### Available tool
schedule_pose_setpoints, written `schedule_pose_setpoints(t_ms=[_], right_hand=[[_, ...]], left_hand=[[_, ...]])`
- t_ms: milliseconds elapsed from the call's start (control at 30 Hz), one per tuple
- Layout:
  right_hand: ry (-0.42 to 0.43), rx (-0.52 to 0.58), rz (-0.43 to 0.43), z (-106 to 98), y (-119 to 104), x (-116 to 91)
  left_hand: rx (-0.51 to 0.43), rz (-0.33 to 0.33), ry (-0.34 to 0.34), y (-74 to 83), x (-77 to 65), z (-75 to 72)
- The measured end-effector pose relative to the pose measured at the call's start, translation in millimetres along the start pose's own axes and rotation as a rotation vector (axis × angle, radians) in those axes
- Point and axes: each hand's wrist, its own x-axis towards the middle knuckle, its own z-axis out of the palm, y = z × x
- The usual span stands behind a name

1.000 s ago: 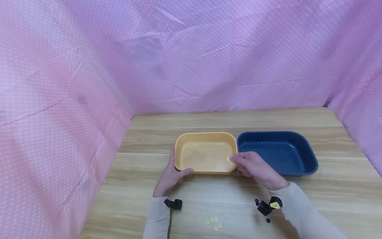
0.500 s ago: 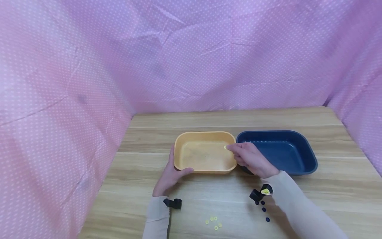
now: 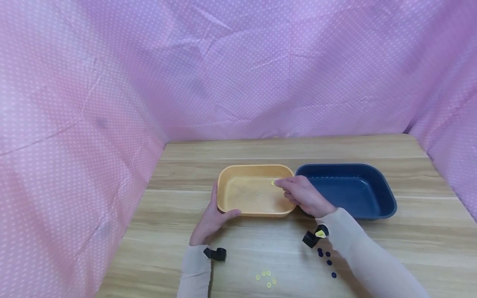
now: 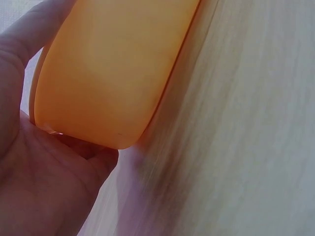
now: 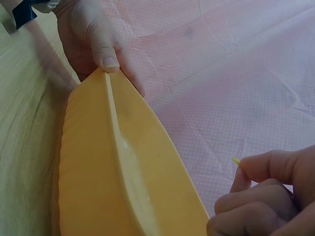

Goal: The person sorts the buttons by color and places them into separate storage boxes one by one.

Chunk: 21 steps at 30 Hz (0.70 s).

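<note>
My left hand (image 3: 209, 219) holds the near left corner of a yellow plastic tub (image 3: 257, 215), thumb over the near rim and fingers along its left side. In the left wrist view the palm lies close against the tub's end wall (image 4: 113, 88). Above the right part of the tub, my right hand (image 3: 303, 195) pinches a small round yellow button (image 5: 236, 161) between thumb and forefinger. The button shows edge-on in the right wrist view, higher than the tub's rim. The other fingers of that hand are curled in.
A dark blue tub (image 3: 389, 194) stands right beside the yellow one, partly behind my right hand. Several yellow buttons (image 3: 268, 273) lie on the wooden table (image 3: 179, 174) near its front. Several dark blue buttons (image 3: 329, 262) lie by my right forearm. Pink dotted cloth (image 3: 238, 82) hangs around the table.
My right hand has moved left and slightly away from me, carrying the yellow button from the tub's right rim further over its inside. The left hand and both tubs have stayed put.
</note>
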Motion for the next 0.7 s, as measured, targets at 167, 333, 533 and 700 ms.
schedule_pose_setpoints(t_ms=[167, 333, 533, 700], right_hand=[[0.009, 0.001, 0.009, -0.7, 1.0, 1.1], [0.019, 0.000, 0.015, -2.6, 1.9, 1.1], [0.015, 0.009, 0.017, -3.7, 3.0, 0.7], [0.014, 0.016, 0.007, -4.6, 4.4, 1.5]], left_hand=[[-0.034, 0.027, -0.011, -0.1, 0.5, 0.5], [-0.035, 0.036, -0.013, -1.8, 1.0, 0.5], [-0.006, 0.015, -0.006, -3.5, 1.2, 0.0], [-0.021, 0.016, -0.013, -3.6, 1.0, 0.3]])
